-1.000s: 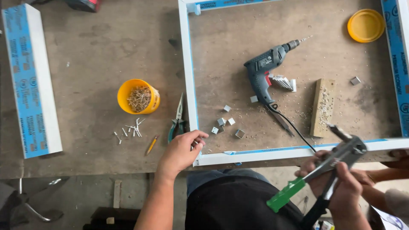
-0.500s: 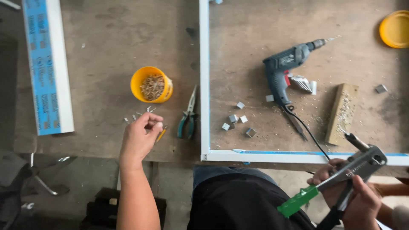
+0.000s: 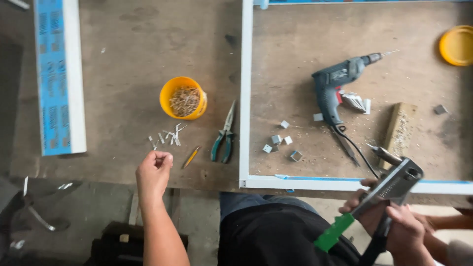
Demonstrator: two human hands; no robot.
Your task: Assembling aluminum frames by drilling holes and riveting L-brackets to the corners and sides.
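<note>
I'm curling my left hand [image 3: 153,170] loosely just below the loose rivets [image 3: 165,136], fingertips pinched, contents unclear, right hand [image 3: 405,236] gripping the rivet gun [image 3: 389,189]

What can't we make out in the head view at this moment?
- Left hand: fingers curled, anything pinched is hidden.
- Rivet tool: lower handles cut off by the bottom edge; hands cover the grip, and whose they are is unclear.
- Yellow lid: cut off by the right edge.
- Yellow cup: contents too small to identify.
</note>
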